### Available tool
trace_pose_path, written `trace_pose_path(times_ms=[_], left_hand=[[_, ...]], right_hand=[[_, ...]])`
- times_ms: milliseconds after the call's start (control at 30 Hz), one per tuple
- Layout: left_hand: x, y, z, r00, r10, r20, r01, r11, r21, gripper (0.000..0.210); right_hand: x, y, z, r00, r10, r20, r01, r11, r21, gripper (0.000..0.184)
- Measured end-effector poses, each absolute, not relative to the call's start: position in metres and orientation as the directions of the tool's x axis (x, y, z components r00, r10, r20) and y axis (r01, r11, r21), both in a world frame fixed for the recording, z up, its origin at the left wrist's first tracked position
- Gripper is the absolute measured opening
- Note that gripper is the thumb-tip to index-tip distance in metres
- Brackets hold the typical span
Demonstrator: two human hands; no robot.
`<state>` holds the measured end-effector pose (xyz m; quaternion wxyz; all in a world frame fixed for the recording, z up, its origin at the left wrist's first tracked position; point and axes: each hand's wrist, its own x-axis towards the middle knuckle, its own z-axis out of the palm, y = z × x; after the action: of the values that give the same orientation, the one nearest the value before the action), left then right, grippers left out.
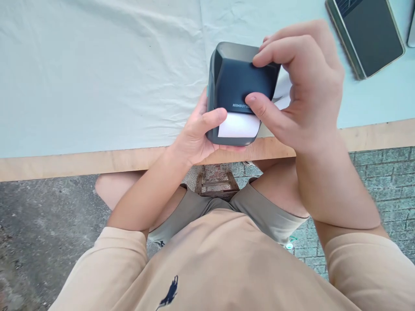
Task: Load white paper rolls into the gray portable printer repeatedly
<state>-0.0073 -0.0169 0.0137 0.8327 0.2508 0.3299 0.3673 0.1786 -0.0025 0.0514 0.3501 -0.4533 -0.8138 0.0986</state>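
A dark label printer (238, 84) with "NIIMBOT" lettering on its lid is held up over the table's near edge. White label paper (239, 126) shows in the opening at its front end. My left hand (198, 131) wraps the printer from the left and below, its thumb resting by the paper and its other fingers mostly hidden underneath. My right hand (306, 82) curls over the printer's right side. Its thumb touches the lid near the lettering and its index finger lies on the top right of the lid; the remaining fingers are partly hidden.
A pale cloth (97, 77) covers the table, leaving a bare wooden edge (81, 163) along the front. At the upper right lies a phone (372, 36), with part of another object at the frame's edge. White paper (283, 88) shows behind my right hand. A wooden stool (217, 192) is between my legs.
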Motion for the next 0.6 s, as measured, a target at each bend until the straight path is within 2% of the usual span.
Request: trace_pose_path(times_ms=[133,267,433,500,600], left_hand=[[-0.0062,-0.0142,0.0129,0.535,0.767,-0.354,-0.477,0.621,0.622,0.032],[-0.0054,-0.0134,0.0153,0.502,0.772,-0.389,-0.493,0.625,0.605,0.032],[-0.0059,-0.0133,0.0154,0.518,0.764,-0.384,-0.484,0.632,0.605,0.024],[-0.0058,-0.0129,0.0161,0.535,0.754,-0.381,-0.497,0.646,0.58,0.028],[-0.005,-0.0117,0.0182,0.561,0.728,-0.394,-0.514,0.68,0.524,0.046]], right_hand=[[0.177,-0.0025,0.0524,-0.375,0.802,0.465,0.672,0.58,-0.46,0.026],[0.1791,-0.0013,0.0527,-0.373,0.836,0.402,0.678,0.541,-0.497,0.025],[0.1807,-0.0013,0.0524,-0.367,0.847,0.385,0.701,0.524,-0.483,0.022],[0.1814,-0.001,0.0505,-0.374,0.835,0.404,0.698,0.54,-0.47,0.021],[0.1832,-0.0016,0.0472,-0.385,0.8,0.46,0.68,0.583,-0.446,0.02]])
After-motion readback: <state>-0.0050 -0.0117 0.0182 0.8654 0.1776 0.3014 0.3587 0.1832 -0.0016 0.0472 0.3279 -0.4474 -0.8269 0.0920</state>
